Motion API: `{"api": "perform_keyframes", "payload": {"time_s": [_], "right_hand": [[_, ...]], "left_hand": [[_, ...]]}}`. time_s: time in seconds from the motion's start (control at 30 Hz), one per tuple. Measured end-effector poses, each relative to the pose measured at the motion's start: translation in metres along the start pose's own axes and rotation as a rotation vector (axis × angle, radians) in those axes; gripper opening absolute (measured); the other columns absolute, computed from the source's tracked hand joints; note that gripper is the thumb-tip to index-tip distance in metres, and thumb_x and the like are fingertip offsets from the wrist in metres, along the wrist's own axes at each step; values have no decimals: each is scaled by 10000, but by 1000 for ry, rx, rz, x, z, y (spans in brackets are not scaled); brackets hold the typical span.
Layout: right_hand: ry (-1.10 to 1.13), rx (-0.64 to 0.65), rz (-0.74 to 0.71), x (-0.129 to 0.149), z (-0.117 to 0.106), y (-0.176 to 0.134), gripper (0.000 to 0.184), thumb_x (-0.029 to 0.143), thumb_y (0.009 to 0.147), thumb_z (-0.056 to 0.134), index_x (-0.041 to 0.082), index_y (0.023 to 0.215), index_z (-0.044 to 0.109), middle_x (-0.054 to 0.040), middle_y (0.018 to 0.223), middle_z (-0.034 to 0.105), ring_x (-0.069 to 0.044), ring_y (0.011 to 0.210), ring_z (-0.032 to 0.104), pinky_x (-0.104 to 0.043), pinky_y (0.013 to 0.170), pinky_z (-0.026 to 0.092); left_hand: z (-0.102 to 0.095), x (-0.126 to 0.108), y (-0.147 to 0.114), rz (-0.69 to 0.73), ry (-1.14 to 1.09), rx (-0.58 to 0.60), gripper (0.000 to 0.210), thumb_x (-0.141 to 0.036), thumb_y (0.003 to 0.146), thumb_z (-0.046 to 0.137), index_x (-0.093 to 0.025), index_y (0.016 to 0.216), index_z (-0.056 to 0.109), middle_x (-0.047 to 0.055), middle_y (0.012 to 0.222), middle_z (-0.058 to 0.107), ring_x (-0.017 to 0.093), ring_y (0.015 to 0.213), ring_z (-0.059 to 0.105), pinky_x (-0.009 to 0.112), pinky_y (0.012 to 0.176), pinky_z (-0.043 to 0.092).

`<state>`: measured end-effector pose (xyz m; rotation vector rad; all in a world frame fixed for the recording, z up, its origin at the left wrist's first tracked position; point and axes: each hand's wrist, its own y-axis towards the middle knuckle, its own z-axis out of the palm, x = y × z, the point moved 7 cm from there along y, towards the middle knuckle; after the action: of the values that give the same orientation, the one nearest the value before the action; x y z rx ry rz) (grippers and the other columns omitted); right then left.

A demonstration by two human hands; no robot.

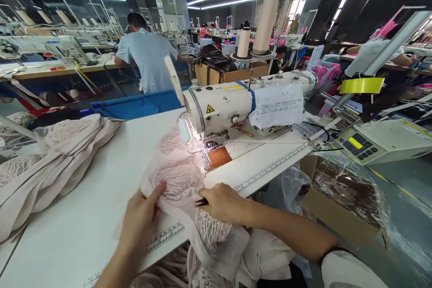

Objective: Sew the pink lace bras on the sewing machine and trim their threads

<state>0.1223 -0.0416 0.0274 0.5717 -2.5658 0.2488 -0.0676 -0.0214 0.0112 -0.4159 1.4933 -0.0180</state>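
A pale pink lace garment piece (178, 180) lies on the machine table, its far end at the lit needle area of a white sewing machine (219, 105). My left hand (143, 213) is closed on the near left edge of the lace, thumb on top. My right hand (224, 202) is curled round small dark thread snips (201, 202), whose tips point left over the lace. Its fingers also rest at the fabric; their grip on it is partly hidden. More lace and plain fabric (232, 247) hangs over the table's front edge onto my lap.
A pile of matching lace pieces (64, 153) lies at the left of the table. Right of the table are a control box (381, 141) and an open carton (337, 220) with plastic wrap. Thread cones (266, 20) stand behind the machine. A person in light blue (145, 56) works ahead.
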Motion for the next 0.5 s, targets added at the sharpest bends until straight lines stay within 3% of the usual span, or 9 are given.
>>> {"api": "perform_keyframes", "payload": {"time_s": [0.13,0.2,0.23,0.3,0.33,0.37,0.4,0.47,0.5], "right_hand": [[-11,-17,62,-11,-3,-10,223,322,979,604,187,1138,682,-94,943,783,-246,812,697,-279,612,328],[-19,2,56,-15,-3,-13,207,217,983,555,187,1134,693,-107,958,779,-255,816,693,-288,617,313],[-38,14,52,-17,-5,-14,216,168,967,548,198,1109,708,-101,938,775,-252,803,686,-290,614,302],[-116,46,38,-19,-12,-12,237,107,922,556,224,1017,738,-71,827,751,-228,721,654,-293,590,267],[-150,69,18,-19,-19,-9,227,101,907,563,231,949,745,-56,755,723,-212,663,624,-296,573,248],[-170,102,-13,-18,-27,-6,208,110,897,574,232,873,741,-42,687,687,-195,606,586,-299,558,233],[-168,145,-56,-17,-36,-2,193,131,892,588,233,802,726,-29,639,652,-180,562,551,-301,547,227],[-122,256,-164,-16,-56,7,184,197,869,636,241,696,681,-2,589,610,-155,512,501,-300,542,251],[-97,313,-220,-18,-66,12,172,240,854,661,252,683,669,9,590,611,-149,514,499,-298,553,275]], "left_hand": [[-40,-32,35,46,162,-95,282,-105,779,652,-160,1039,556,-2,782,632,153,610,628,297,610,576],[-64,-47,45,107,249,-228,372,-81,791,654,-136,1127,502,52,981,637,169,721,659,369,705,611],[-75,-53,46,158,300,-321,457,-70,790,667,-127,1201,475,100,1140,610,202,865,672,422,810,611],[-78,-64,40,317,443,-450,551,-44,774,691,-125,1274,473,154,1380,497,272,1193,581,499,1054,505],[-65,-67,35,440,547,-420,506,-36,782,682,-131,1250,517,151,1418,484,285,1289,515,505,1132,433],[-39,-68,29,611,700,-295,403,-39,805,655,-127,1190,572,153,1390,526,294,1317,498,513,1156,400],[-1,-62,18,802,859,-38,287,-57,847,613,-133,1124,618,147,1321,592,291,1285,534,513,1137,417],[74,-25,-17,1077,1049,663,306,-154,930,577,-175,1231,624,122,1362,625,258,1311,555,468,1141,429],[96,-10,-29,1132,1108,793,353,-201,963,557,-166,1312,592,139,1442,583,274,1382,506,479,1166,401]]}}
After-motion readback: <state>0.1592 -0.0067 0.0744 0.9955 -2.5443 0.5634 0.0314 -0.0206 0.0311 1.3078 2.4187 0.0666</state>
